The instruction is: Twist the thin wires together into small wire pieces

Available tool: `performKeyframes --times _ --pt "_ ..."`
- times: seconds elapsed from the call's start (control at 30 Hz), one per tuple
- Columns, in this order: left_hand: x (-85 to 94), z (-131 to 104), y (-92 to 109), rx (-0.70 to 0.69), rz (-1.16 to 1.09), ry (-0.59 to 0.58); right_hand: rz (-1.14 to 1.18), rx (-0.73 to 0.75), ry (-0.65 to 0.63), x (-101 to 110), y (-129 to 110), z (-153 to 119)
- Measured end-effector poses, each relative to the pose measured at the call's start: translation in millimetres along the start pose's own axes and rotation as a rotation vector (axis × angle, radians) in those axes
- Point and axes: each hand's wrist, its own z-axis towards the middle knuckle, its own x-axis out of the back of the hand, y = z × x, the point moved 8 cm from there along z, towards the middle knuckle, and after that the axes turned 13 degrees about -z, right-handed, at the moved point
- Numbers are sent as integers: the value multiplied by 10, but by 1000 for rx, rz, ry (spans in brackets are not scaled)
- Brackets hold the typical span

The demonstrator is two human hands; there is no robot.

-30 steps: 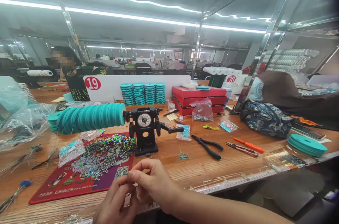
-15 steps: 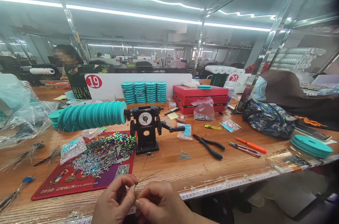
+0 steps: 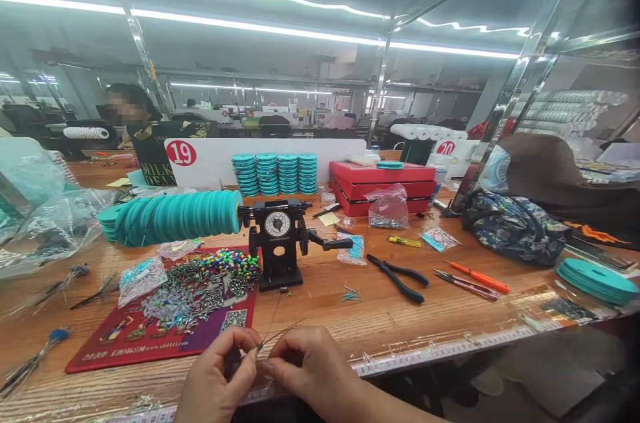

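My left hand (image 3: 225, 370) is at the table's front edge, thumb and forefinger pinched on a thin line (image 3: 273, 314). This line rises from the fingertips toward a small dark piece (image 3: 285, 290) by the foot of the winding machine. Thin dark strands (image 3: 286, 331) stick out to the right from the same pinch. Close beside it, my right hand (image 3: 313, 366) is closed, thumb against forefinger, a small gap from the left fingertips. Whatever lies in the right pinch is too fine to make out.
The black hand-cranked winder (image 3: 278, 243) carries a row of turquoise foam spools (image 3: 175, 218). Beads and swivels lie on a red mat (image 3: 120, 343). Pliers (image 3: 397, 276), tweezers (image 3: 465, 283) and an orange tool (image 3: 477, 275) lie to the right. A red box (image 3: 383, 186) stands behind.
My right hand has moved slightly right, widening the gap to the left fingertips. The left hand keeps its pinch. The whole view has shifted a little.
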Motion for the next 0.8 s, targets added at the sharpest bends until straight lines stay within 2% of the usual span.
performKeyframes --times 0.27,0.37,0.47,0.53,0.6,0.73,0.8 --pt "7 -19 126 -75 69 26 23 -91 -70 -48 60 -14" --pt "11 -39 171 -128 159 34 -182 10 -62 8 -58 -42" --pt "-15 -68 217 -231 311 31 -384 171 10 172 -300 -65" --pt "-70 -105 290 -374 442 12 -339 220 78 329 -427 -35" --pt "-137 -169 391 -579 600 6 -243 241 88 423 -483 47" --pt "-269 -350 521 -1042 947 37 -192 242 -121 278 -386 258" --pt "-297 -387 510 -1175 1038 34 -180 220 -219 176 -297 319"
